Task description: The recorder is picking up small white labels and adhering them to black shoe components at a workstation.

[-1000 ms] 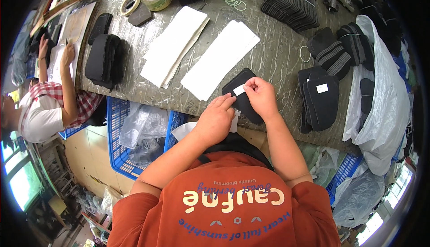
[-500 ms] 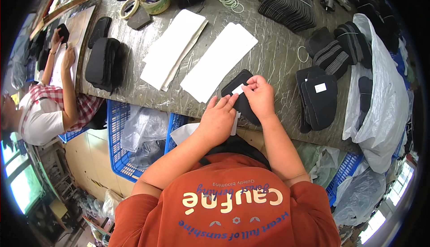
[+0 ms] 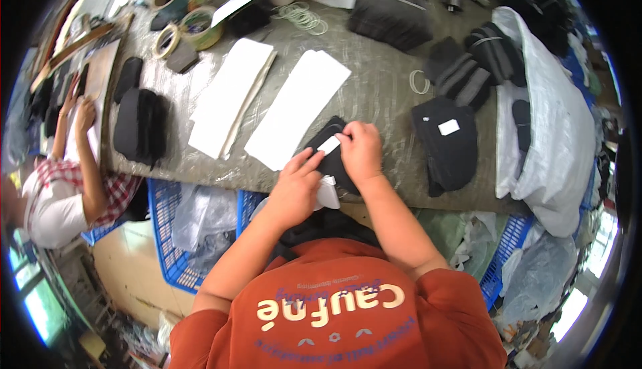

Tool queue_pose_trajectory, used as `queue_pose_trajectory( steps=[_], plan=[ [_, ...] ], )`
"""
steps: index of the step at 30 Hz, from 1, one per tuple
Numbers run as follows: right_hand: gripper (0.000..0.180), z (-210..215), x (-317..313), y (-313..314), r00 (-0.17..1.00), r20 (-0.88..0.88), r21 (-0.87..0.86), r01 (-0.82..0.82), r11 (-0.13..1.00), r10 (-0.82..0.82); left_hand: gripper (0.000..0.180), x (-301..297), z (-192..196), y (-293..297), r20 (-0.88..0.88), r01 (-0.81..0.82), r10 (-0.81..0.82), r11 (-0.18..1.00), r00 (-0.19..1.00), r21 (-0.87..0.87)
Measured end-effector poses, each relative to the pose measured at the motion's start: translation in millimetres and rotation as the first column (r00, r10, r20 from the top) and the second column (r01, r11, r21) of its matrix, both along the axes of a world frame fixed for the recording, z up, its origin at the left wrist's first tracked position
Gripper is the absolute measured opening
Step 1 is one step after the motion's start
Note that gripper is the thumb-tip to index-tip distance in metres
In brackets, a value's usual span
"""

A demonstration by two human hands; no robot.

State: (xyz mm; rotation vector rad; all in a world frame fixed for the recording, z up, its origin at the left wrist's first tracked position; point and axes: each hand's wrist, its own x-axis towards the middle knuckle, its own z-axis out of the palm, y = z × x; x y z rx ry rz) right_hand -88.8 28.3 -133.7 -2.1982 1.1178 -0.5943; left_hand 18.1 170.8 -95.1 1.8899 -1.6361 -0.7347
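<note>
A dark padded piece (image 3: 341, 168), rounded at its far end, lies at the table's near edge in front of me. Across it sits a small white label (image 3: 329, 145). The thumb and fingertips of my right hand (image 3: 362, 153) are closed at the label's right end. My left hand (image 3: 298, 187) rests at the piece's left side, its fingers stretched out toward the label's other end. Below the fingers, a white slip (image 3: 328, 194) hangs by the table edge. To the right, a stack of dark pads (image 3: 445, 158) carries a similar white label (image 3: 449, 127) on top.
Two white paper stacks (image 3: 231, 98) (image 3: 297, 108) lie ahead. Black pads (image 3: 140, 128) are piled left, banded dark bundles (image 3: 391, 18) farther back. A white sack (image 3: 552, 128) stands right. Blue crates (image 3: 160, 235) sit below the table. A co-worker (image 3: 63, 195) works at left.
The whole view has shifted, and things on the table now appear farther left. My hands stay at the same dark piece and its label. The co-worker's hands have moved slightly.
</note>
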Motion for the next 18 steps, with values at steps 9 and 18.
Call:
queue_pose_trajectory(
  steps=[9, 18],
  plan=[
    [0.015, 108.8, -54.0, -65.9, 0.976, 0.017, 0.083, 0.216, 0.973, -0.218, 0.006, 9.6, -9.8, 4.5, -0.150, -0.126, 0.123, 0.992, 0.981, -0.015],
    [0.007, 77.1, -35.9, -7.7, 0.969, 0.244, 0.490, -0.160, 0.857, 0.042, 0.015, -4.2, 7.0, -14.3, -0.375, -0.314, 0.308, 0.948, 0.874, 0.047]
  ],
)
